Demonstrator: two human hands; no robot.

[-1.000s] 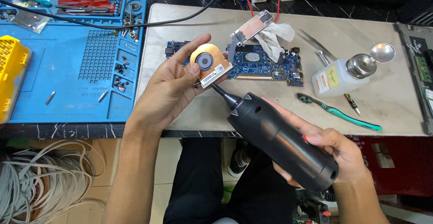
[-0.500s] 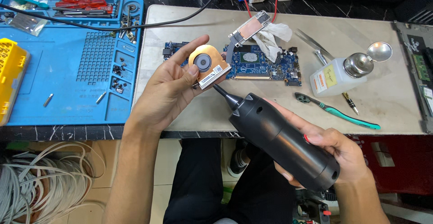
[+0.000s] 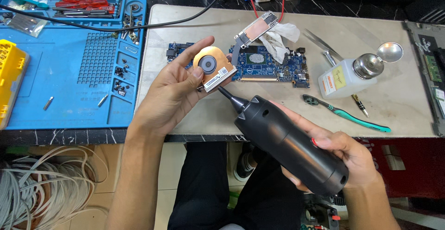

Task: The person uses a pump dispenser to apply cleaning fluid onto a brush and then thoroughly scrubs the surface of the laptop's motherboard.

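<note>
My left hand (image 3: 174, 93) holds a small copper-coloured cooling fan (image 3: 212, 68) with a grey hub and a white label, raised above the table's front edge. My right hand (image 3: 345, 158) grips a black cylindrical electric air blower (image 3: 287, 142). Its narrow nozzle points up-left and nearly touches the fan's lower edge. Behind the fan a blue laptop circuit board (image 3: 271, 65) lies flat on the beige table (image 3: 380, 119), with a copper plate and crumpled white tissue (image 3: 280, 37) resting on it.
A blue repair mat (image 3: 69, 72) with loose screws, red screwdrivers and a yellow parts box (image 3: 9, 75) lies left. A white solvent bottle with metal pump cap (image 3: 352, 75), tweezers (image 3: 322, 42) and a teal pry tool (image 3: 350, 114) lie right. A black cable crosses the back. White cables are coiled on the floor.
Both hands stay almost still. The fan and blower nozzle have shifted very slightly, the nozzle remaining just under the fan.
</note>
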